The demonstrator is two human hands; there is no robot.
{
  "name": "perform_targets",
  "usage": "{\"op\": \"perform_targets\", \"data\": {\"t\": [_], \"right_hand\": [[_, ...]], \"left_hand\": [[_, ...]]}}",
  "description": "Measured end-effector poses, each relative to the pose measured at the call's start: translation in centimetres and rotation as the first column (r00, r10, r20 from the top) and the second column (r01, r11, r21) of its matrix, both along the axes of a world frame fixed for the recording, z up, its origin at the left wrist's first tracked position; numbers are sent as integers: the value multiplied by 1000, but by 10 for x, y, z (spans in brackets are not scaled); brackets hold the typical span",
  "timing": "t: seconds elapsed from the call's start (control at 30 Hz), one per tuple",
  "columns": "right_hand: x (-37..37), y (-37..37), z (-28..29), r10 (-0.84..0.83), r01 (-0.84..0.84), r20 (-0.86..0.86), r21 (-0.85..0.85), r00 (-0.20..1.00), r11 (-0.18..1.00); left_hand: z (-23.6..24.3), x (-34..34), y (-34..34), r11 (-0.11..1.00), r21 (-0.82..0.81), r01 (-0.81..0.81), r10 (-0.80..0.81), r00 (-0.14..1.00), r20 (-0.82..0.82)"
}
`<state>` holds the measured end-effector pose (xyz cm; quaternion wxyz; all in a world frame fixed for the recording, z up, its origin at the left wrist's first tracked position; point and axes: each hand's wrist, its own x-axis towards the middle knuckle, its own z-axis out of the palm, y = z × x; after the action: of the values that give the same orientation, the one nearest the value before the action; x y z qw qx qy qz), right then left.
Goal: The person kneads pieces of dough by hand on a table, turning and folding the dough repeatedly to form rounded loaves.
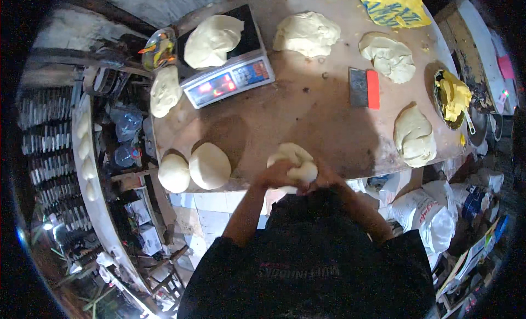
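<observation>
At the near edge of the table, a pale, folded piece of dough [294, 154] is between my two hands. My left hand [278, 174] is closed round its left side, fingers pressing into the folds. On the other side my right hand [322, 177] grips it, its fingers partly hidden. Two smooth dough balls, one smaller [174, 173] and one larger [210, 166], sit to the left along the same edge. Beyond them a lit digital scale [227, 83] carries a loose lump of dough [212, 42].
Rough dough lumps lie at the back [307, 34], back right [388, 57], right [415, 136] and beside the scale [166, 92]. A red-handled scraper [364, 88] lies right of centre. A bowl [437, 97] of yellow fat stands at the right edge, a yellow bag [395, 7] behind.
</observation>
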<state>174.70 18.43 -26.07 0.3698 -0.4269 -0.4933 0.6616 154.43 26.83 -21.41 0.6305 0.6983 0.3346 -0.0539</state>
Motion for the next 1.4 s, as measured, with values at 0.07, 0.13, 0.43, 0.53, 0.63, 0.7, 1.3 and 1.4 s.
{"op": "perform_targets", "data": {"t": [0.07, 0.13, 0.43, 0.53, 0.63, 0.7, 1.3, 1.4], "right_hand": [[-11, -3, 48, 128, -124, -41, 94, 991, 988], [-8, 14, 85, 47, -46, -75, 11, 996, 999], [38, 14, 89, -98, -160, 668, 314, 737, 936], [41, -18, 83, 199, -399, 863, 4, 464, 917], [64, 11, 71, 93, -457, 743, 304, 663, 836], [93, 71, 48, 152, -126, 546, -85, 824, 988], [101, 175, -17, -235, 134, 465, 239, 853, 962], [94, 151, -26, -229, 216, 424, 79, 876, 973]], "left_hand": [[17, -10, -15, 987, 46, -151, 130, 944, 304], [44, -11, -11, 979, 114, -171, 131, 947, 293], [39, 27, 3, 780, 624, -52, -168, 943, 289], [14, 39, -38, 775, 607, 176, -300, 948, 109], [10, 44, -30, 931, 356, -77, 5, 980, 199], [3, 55, 21, 900, 300, -317, 342, 939, -35], [-3, 71, 94, 905, 397, -150, 249, 945, -210], [-7, 78, 137, 747, 665, 16, 155, 968, -197]]}}
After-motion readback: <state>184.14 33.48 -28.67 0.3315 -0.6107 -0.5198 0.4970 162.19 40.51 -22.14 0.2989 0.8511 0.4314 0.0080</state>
